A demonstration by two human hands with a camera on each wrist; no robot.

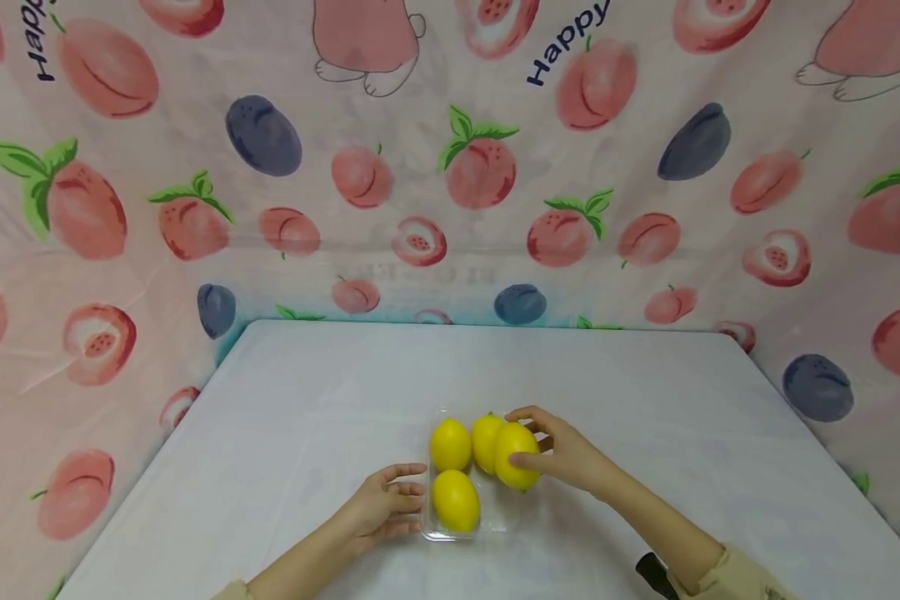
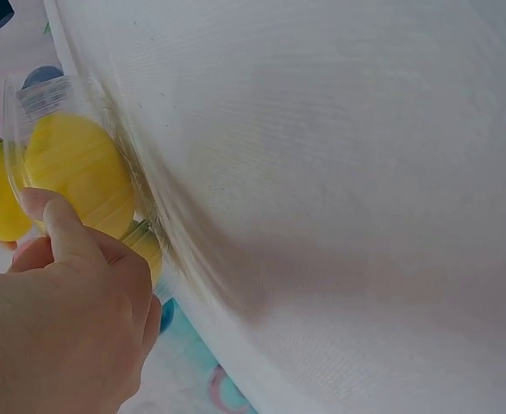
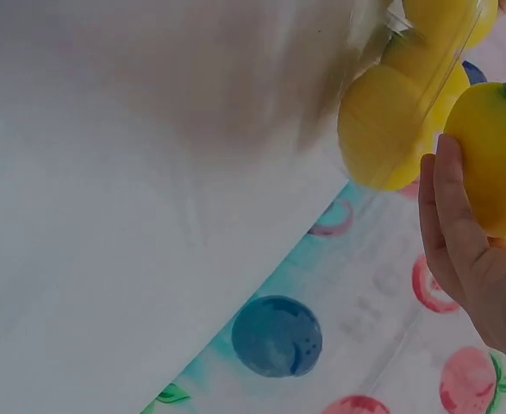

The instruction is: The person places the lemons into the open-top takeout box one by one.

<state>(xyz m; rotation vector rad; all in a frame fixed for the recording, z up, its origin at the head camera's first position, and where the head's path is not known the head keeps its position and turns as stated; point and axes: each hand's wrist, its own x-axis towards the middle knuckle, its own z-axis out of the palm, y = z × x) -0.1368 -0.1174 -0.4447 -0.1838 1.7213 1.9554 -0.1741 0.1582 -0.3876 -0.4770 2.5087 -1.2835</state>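
Note:
A clear plastic container stands on the white table with three yellow lemons in it: a back-left lemon, a front-left lemon and a back-right lemon. My right hand grips another lemon between thumb and fingers, over the container's right side. In the right wrist view this held lemon shows a green stem tip, raised above the container's rim. My left hand rests its loosely extended fingers against the container's left wall. Its thumb lies at the rim in the left wrist view.
The white table reaches back to a hanging cloth printed with peaches and blue fruit. A dark object shows beside the right sleeve at the front.

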